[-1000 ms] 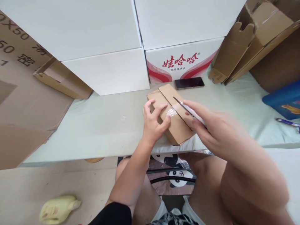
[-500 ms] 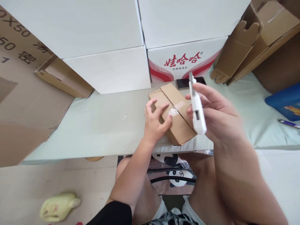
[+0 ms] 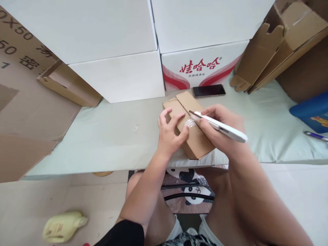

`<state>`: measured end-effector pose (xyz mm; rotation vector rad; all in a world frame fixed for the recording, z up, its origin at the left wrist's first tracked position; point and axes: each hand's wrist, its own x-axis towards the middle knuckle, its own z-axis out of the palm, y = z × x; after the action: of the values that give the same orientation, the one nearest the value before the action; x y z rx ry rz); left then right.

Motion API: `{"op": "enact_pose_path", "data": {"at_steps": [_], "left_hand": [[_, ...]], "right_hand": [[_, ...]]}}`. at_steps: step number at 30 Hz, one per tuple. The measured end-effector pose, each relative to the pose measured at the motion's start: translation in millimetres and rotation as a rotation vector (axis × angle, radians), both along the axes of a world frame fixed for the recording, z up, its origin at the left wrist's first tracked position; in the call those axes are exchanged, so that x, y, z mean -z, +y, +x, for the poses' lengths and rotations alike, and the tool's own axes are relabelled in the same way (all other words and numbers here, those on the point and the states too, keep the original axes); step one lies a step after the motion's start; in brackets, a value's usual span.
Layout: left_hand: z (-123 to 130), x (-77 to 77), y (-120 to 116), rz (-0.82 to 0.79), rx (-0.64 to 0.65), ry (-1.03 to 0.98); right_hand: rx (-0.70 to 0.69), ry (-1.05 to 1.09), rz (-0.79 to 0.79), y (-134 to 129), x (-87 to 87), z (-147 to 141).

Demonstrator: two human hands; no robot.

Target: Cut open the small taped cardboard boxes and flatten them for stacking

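Note:
A small brown cardboard box (image 3: 202, 140) lies at a slant near the table's front edge. Clear tape (image 3: 190, 123) crosses the seam between its top flaps. My left hand (image 3: 170, 131) holds the box from its left side, fingers bent and apart, with the thumb and index finger on the top near the tape. In my right hand (image 3: 220, 126) is a white utility knife (image 3: 225, 129), gripped between thumb and fingers. Its dark blade is out and its tip is at the seam just above the tape; whether it has gone in, I cannot tell.
Behind the box lie a black phone (image 3: 209, 90) and a white carton with red lettering (image 3: 202, 66). Open cardboard boxes stand left (image 3: 74, 85) and right (image 3: 258, 58). A blue object (image 3: 310, 111) and a pen (image 3: 316, 135) lie far right. A yellow bottle (image 3: 64, 227) is on the floor.
My right hand has brought the utility knife down and left from above the box's right side, tilting it from upright to slanted over the seam. My left hand and the box stay put.

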<state>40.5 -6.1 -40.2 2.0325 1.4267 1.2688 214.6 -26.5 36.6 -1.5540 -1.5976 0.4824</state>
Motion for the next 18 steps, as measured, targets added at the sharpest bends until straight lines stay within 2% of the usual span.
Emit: {"op": "enact_pose_path", "data": {"at_steps": [6, 18], "left_hand": [[-0.1, -1.3, -0.4, -0.013, -0.008, 0.021], [0.0, -0.8, 0.1, -0.018, -0.01, 0.018]], "right_hand": [[-0.07, -0.022, 0.048, 2.0, 4.5, 0.0], [-0.025, 0.01, 0.085, 2.3, 6.0, 0.1]]}}
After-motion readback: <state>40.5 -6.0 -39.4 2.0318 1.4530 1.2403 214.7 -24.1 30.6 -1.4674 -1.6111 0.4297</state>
